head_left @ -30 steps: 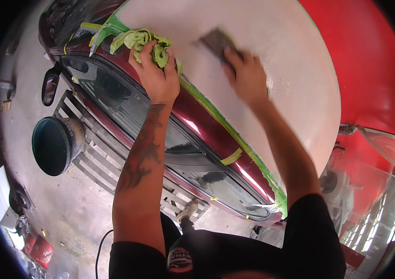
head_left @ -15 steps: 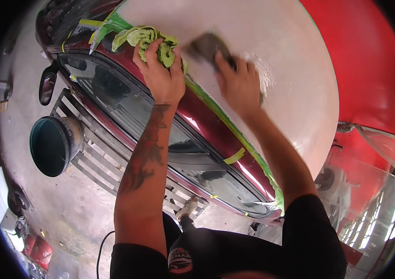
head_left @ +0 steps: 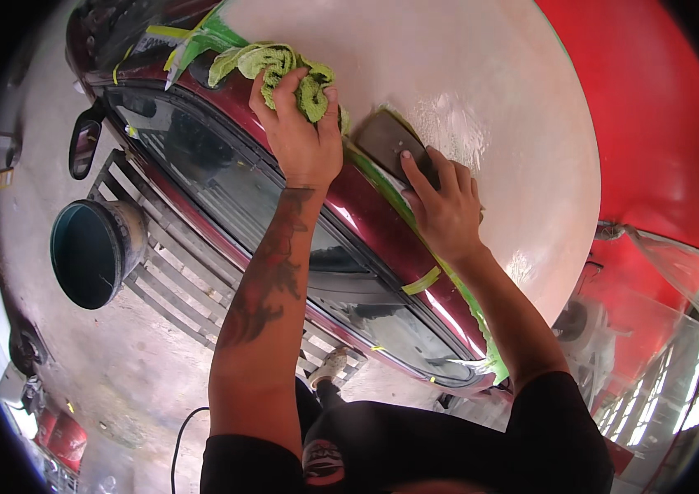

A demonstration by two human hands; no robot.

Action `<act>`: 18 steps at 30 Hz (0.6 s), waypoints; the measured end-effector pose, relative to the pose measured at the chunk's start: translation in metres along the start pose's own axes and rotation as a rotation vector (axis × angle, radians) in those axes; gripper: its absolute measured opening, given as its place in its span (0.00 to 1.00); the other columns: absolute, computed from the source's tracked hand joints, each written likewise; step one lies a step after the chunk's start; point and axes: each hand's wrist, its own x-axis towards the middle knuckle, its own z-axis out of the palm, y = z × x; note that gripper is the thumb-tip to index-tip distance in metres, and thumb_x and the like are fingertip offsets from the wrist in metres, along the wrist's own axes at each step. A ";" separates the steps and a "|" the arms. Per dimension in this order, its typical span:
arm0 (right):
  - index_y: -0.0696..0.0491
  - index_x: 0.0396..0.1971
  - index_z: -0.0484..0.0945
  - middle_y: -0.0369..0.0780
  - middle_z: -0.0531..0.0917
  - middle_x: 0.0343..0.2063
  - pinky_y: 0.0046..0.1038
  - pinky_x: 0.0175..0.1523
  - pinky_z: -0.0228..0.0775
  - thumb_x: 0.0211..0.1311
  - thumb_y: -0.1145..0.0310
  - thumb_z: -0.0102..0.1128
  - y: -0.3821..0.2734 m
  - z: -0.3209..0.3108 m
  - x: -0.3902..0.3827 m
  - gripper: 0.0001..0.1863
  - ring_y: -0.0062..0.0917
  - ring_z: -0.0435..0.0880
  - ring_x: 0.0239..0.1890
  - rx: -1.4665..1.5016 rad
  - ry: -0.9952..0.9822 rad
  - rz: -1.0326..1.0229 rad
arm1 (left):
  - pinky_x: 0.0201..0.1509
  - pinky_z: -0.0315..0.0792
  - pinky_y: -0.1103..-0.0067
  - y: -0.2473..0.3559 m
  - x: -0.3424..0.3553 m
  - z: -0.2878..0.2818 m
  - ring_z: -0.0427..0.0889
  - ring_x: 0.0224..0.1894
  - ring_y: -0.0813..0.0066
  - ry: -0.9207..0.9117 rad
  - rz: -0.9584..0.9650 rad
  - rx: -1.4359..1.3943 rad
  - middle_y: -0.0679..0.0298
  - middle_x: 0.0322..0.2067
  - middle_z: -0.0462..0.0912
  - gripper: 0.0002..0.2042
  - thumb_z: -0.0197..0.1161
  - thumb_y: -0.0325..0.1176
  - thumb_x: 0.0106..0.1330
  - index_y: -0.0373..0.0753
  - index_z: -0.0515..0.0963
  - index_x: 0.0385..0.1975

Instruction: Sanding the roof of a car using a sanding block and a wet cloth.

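A bunched lime-green cloth is gripped in my left hand, which rests near the edge of the car's pale pink-beige roof panel. My right hand is closed over the near end of a dark grey-brown sanding block. The block lies flat against the panel, just right of the cloth and beside the green masking tape along the roof edge. Wet, shiny streaks show on the panel beyond the block. The underside of the block is hidden.
Below the roof runs the maroon car side with windows and a side mirror. A dark bucket stands on a slatted platform to the left. Red sheeting or panel and clear plastic are at the right.
My right hand and the sanding block have come nearer, down toward the taped edge; the block was blurred by motion before. The left hand with the cloth has shifted slightly right in the picture.
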 end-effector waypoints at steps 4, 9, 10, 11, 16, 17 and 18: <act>0.39 0.61 0.74 0.43 0.77 0.51 0.42 0.48 0.74 0.60 0.61 0.62 0.052 0.020 0.075 0.27 0.42 0.78 0.48 -0.134 0.030 -0.019 | 0.61 0.66 0.59 0.010 0.002 0.010 0.67 0.60 0.39 0.003 0.004 -0.036 0.42 0.62 0.58 0.21 0.67 0.35 0.63 0.42 0.71 0.55; 0.40 0.60 0.74 0.43 0.76 0.51 0.43 0.45 0.73 0.61 0.60 0.60 0.052 0.033 0.101 0.25 0.41 0.78 0.45 -0.138 0.055 0.057 | 0.61 0.66 0.59 -0.001 0.000 0.010 0.68 0.59 0.38 0.020 0.000 -0.030 0.41 0.62 0.58 0.22 0.67 0.34 0.63 0.42 0.71 0.56; 0.40 0.61 0.74 0.44 0.76 0.51 0.43 0.46 0.73 0.62 0.61 0.60 0.036 0.028 0.062 0.25 0.41 0.77 0.45 -0.115 0.039 0.037 | 0.61 0.66 0.59 -0.006 0.001 0.005 0.68 0.59 0.38 0.024 0.003 -0.021 0.41 0.62 0.58 0.22 0.67 0.34 0.63 0.42 0.71 0.56; 0.39 0.62 0.74 0.44 0.76 0.53 0.43 0.48 0.72 0.61 0.62 0.60 0.023 0.017 0.021 0.26 0.42 0.77 0.48 -0.077 -0.056 0.057 | 0.61 0.66 0.59 -0.008 -0.001 -0.001 0.68 0.59 0.38 0.009 0.001 0.005 0.41 0.62 0.58 0.22 0.67 0.34 0.63 0.42 0.71 0.56; 0.39 0.64 0.72 0.44 0.75 0.55 0.42 0.50 0.73 0.61 0.61 0.61 0.038 -0.010 -0.031 0.29 0.41 0.78 0.48 -0.033 -0.086 0.004 | 0.61 0.66 0.58 0.005 0.003 0.003 0.67 0.59 0.39 -0.015 0.028 0.028 0.41 0.61 0.58 0.22 0.67 0.34 0.64 0.41 0.70 0.56; 0.40 0.63 0.72 0.44 0.76 0.54 0.42 0.48 0.74 0.60 0.61 0.61 0.054 0.004 -0.006 0.28 0.42 0.78 0.48 -0.091 -0.051 -0.012 | 0.61 0.65 0.58 0.004 0.003 0.000 0.67 0.59 0.39 -0.005 0.031 0.020 0.40 0.61 0.58 0.22 0.67 0.34 0.64 0.41 0.70 0.56; 0.40 0.63 0.72 0.44 0.76 0.54 0.42 0.47 0.74 0.61 0.61 0.61 0.082 0.014 0.034 0.28 0.43 0.78 0.47 -0.118 -0.009 0.056 | 0.61 0.65 0.58 0.007 0.001 0.008 0.67 0.59 0.38 -0.005 0.029 0.004 0.40 0.61 0.58 0.21 0.66 0.34 0.65 0.41 0.70 0.56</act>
